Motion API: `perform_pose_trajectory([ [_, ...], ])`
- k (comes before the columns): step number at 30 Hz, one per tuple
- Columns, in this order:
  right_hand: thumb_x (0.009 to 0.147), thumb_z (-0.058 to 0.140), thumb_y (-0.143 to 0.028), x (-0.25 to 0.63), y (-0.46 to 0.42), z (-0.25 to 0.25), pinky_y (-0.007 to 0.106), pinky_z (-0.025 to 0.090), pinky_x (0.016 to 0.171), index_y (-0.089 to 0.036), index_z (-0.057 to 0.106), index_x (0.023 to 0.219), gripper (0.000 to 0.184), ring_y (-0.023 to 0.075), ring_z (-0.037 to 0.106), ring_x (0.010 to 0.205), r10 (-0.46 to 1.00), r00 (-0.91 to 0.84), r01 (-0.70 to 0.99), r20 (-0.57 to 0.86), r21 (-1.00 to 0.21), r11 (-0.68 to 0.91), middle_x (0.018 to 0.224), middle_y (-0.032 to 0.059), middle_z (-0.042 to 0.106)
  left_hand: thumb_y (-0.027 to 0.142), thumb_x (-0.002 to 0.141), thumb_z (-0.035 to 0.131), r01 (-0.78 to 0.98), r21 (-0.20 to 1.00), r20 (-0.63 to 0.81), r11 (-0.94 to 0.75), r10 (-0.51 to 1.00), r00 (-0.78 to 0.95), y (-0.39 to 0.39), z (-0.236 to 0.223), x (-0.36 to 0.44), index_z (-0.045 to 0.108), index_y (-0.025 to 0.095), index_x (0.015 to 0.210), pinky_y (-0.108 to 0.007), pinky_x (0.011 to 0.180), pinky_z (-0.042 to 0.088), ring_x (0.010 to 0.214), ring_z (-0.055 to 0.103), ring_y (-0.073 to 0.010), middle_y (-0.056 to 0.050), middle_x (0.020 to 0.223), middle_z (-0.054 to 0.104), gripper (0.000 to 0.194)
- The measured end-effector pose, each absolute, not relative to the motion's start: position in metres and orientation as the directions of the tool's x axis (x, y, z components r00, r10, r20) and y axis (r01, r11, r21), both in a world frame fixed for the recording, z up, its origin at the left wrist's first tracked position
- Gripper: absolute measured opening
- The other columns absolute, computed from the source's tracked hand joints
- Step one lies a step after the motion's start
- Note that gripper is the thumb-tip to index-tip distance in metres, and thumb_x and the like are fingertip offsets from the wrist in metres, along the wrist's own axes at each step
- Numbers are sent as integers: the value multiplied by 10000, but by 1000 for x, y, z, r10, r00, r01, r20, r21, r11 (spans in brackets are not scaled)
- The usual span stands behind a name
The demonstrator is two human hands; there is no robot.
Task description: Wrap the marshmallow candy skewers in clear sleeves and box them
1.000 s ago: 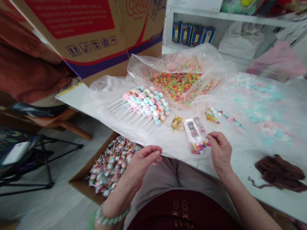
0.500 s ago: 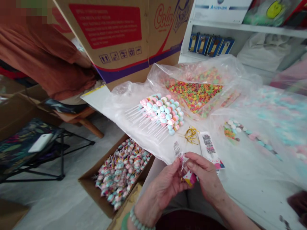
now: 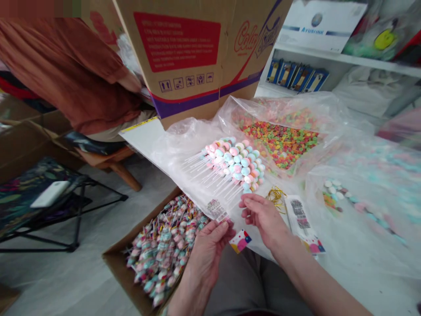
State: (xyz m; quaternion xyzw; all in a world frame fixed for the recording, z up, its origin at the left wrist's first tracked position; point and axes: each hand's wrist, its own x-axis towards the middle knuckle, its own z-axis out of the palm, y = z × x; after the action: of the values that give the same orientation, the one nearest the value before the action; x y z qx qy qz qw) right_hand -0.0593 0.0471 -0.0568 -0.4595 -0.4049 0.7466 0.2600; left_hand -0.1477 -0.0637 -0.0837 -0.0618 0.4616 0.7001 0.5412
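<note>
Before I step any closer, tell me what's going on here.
A person's left hand holds a clear printed packet. The right hand is close by marshmallow-like sweets on sticks; contact is unclear. Gold ties and another printed packet lie beside that hand. Below, a cardboard box holds a heap of similar sweets.

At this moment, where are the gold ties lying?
In the head view, the gold ties lie right of centre, between the candy sticks and the printed packet, just beyond the right hand.

White table [image 3: 358, 287], cardboard box [image 3: 197, 98], plastic sheeting [image 3: 171, 151] bearing candy sticks [image 3: 237, 161], gold ties [image 3: 276, 197], printed bags [image 3: 300, 215]
</note>
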Motion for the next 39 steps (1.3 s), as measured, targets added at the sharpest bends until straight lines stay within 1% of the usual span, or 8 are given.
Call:
perform_pose_trajectory([
  [5,744,629,-207,-88,68,-54,158,318,352,-154,596,796,81,63,467,424,588,-472,-176,-656,-584,-793,604,-24,580,220,565,833,-816,578,-557,0,731,-394,-70,-87,-150,697,102,692,-206,601,496,573,582,-104,-32,641,665,222],
  [8,734,633,-174,-89,71,-54,157,336,359,-164,577,782,75,64,472,426,623,-429,-233,-654,-586,-776,592,-29,584,228,569,834,-833,553,-547,-12,749,-374,-72,-83,-149,681,111,677,-201,582,491,566,581,-102,-26,643,664,220],
  [12,637,717,-209,-63,64,-54,173,345,399,-180,557,744,194,73,480,439,739,-432,-154,-516,-766,-625,622,-20,622,220,613,813,-845,535,-522,-17,779,-346,-72,-77,-146,704,144,876,-224,646,514,663,625,-130,-40,778,700,295],
  [18,626,721,-280,3,36,-61,201,271,457,-163,655,795,216,68,394,462,845,-378,25,-378,-917,-399,565,-32,571,257,675,770,-836,549,-503,21,806,-310,-71,-77,-135,699,93,808,-226,614,523,626,615,-129,-66,748,692,223],
  [23,650,712,-291,47,7,-64,227,318,553,-167,687,739,154,98,420,570,867,-346,74,-357,-932,-355,576,-22,555,185,785,653,-842,539,-545,32,776,-319,-63,-69,-128,681,101,828,-287,590,548,612,627,-154,-68,746,684,99],
  [28,668,721,-303,79,-13,-60,245,365,595,-201,693,740,128,129,467,644,912,-306,94,-272,-962,-255,701,-9,605,150,864,549,-885,460,-635,-76,668,-387,-45,-56,-132,641,115,797,-334,649,566,623,639,-152,-44,706,663,120],
  [33,775,641,-337,100,-22,-61,253,395,620,-222,674,759,121,161,519,694,924,-373,241,-79,-970,15,725,-7,598,137,876,533,-876,442,-637,-190,622,-456,-35,-49,-134,605,116,748,-333,680,563,624,647,-149,-20,663,643,148],
  [39,824,565,-280,99,-22,-59,251,410,599,-222,636,721,138,155,537,639,877,-463,327,131,-894,306,683,-10,593,177,871,558,-895,420,-665,-154,619,-418,-30,-48,-127,615,118,770,-333,701,559,645,650,-150,-33,675,652,130],
])
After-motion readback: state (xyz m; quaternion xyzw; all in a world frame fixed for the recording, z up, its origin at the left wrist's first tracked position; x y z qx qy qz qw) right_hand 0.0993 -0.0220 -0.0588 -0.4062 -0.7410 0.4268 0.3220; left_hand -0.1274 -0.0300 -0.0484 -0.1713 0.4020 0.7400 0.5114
